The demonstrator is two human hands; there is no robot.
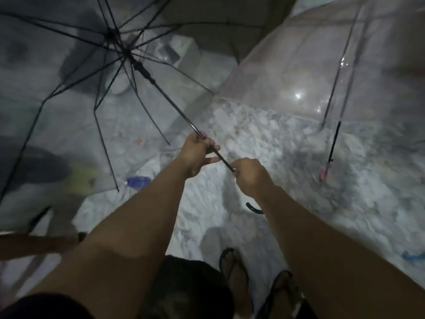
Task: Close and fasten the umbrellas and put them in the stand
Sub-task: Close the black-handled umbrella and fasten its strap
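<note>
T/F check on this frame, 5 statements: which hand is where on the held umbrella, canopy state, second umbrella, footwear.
1. Both hands grip the shaft of the clear umbrella. True: left hand, right hand.
2. Its canopy is folded shut. False: the ribs are spread open.
3. The left hand sits nearer the canopy than the right hand. True.
4. The second clear umbrella is in a hand. False: it rests open on the floor, pink handle untouched.
5. The person is barefoot. False: flip-flops.
</note>
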